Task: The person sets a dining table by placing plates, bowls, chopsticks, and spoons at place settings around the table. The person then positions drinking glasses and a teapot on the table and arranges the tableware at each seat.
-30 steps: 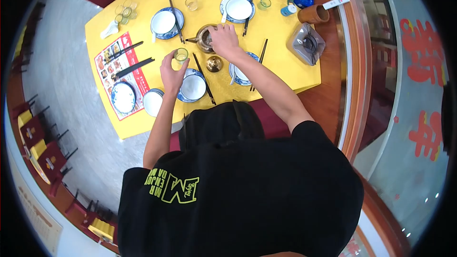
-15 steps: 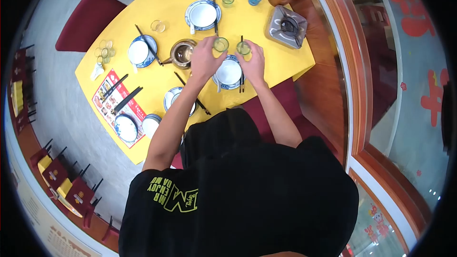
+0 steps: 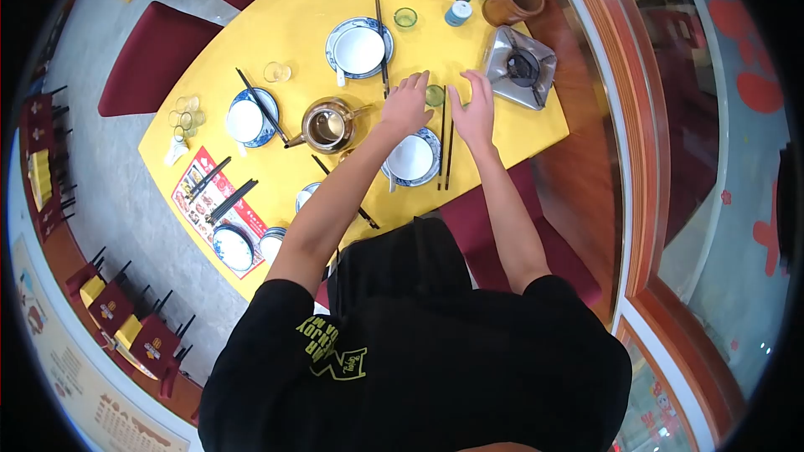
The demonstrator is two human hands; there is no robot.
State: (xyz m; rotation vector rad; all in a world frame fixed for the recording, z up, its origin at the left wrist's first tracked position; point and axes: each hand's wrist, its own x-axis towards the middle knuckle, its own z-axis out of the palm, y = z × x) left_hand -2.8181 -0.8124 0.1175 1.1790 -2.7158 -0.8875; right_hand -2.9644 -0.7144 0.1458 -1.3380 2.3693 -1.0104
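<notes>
A small green glass (image 3: 435,95) stands on the yellow tablecloth between my hands. My left hand (image 3: 407,107) is just left of it, palm down with fingers stretched out and nothing visible in it. To the right, my right hand (image 3: 475,109) is open, thumb and fingers apart, not gripping the glass. Below them a white bowl (image 3: 409,156) sits on a blue-patterned plate (image 3: 431,169), with a white spoon at its left. Two dark chopsticks (image 3: 450,155) lie at the plate's right. Only one glass shows near my hands.
A brown teapot (image 3: 328,127) stands left of my left forearm. The portable stove (image 3: 521,69) is at the right table edge, below a brown cup-shaped container (image 3: 512,2). Another bowl (image 3: 358,50) with plate and chopsticks lies farther back. Stacked plates (image 3: 234,248) are at left.
Each hand held a green glass; now both hands have let go and their fingers are spread. One glass stands between them, and the other is no longer visible. The whole view has shifted.
</notes>
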